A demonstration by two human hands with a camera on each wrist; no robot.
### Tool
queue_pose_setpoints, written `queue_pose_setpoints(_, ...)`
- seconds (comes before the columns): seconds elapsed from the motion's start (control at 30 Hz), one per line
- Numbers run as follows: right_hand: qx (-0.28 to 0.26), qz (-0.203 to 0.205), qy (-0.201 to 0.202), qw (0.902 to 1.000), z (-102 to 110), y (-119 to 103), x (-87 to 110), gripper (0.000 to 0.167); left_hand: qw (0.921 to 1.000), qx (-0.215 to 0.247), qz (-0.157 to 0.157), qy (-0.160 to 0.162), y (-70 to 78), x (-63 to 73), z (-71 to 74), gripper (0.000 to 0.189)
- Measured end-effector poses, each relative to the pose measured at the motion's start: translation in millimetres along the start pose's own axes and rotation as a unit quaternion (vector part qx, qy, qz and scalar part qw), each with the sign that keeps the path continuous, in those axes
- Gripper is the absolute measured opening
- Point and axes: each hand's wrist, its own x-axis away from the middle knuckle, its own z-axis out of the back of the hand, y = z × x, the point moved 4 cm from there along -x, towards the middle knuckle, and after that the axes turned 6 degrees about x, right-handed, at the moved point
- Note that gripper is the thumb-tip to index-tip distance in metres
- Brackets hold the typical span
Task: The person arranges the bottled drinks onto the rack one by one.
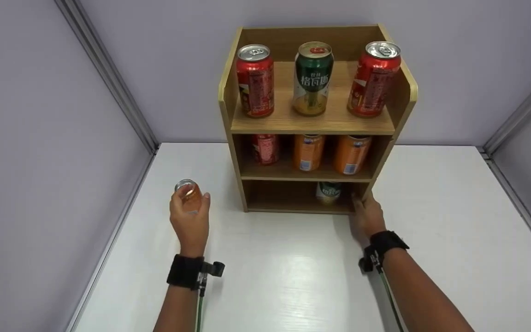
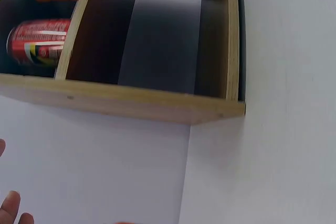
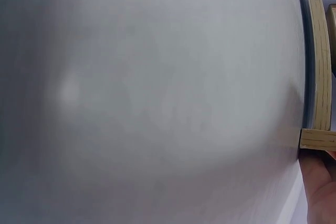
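To the left of a small wooden shelf [image 1: 311, 125], my left hand [image 1: 191, 228] holds an orange can [image 1: 194, 201] with a silver top. Thumb and fingers stand on either side of the can. In the left wrist view only a few fingertips [image 2: 9, 207] show at the lower left. My right hand [image 1: 370, 217] grips the lower right side panel of the shelf, with fingers reaching into the bottom tier. The right wrist view has this hand [image 3: 320, 184] right at the corner of the wooden frame [image 3: 317, 139]. A green and white can [image 1: 328, 192] stands at the right of the bottom tier.
Two red cans [image 1: 255, 83] flank a green can [image 1: 313, 80] on the top tier. The middle tier bears a red can [image 1: 266, 150] and two orange cans [image 1: 308, 153]. The shelf stands on a white table [image 1: 288, 272] before a pale wall [image 1: 178, 60].
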Motion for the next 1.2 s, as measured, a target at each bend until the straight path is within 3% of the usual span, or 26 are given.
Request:
queue_pose_setpoints(0.33,0.015,-0.009,-0.003,0.9998,0.3,0.6,0.0,0.068,0.9977,-0.055,-0.014,0.036,-13.3,-22.3,17.4,0.044)
queue_pose_setpoints(0.6,0.011,0.003,0.007,0.9999,2.3,-2.6,0.6,0.064,0.9967,-0.072,0.021,0.030,-27.5,-33.0,17.0,0.048)
queue_pose_setpoints(0.9,0.020,0.000,-0.002,0.9998,0.3,-1.7,1.5,0.066,0.9945,-0.077,0.066,0.030,-44.2,-35.7,17.6,0.073)
queue_pose_setpoints(1.2,0.022,-0.001,-0.001,0.9998,0.5,-0.5,-1.0,0.068,0.9915,-0.107,0.067,0.029,-60.1,-38.1,15.2,0.083)
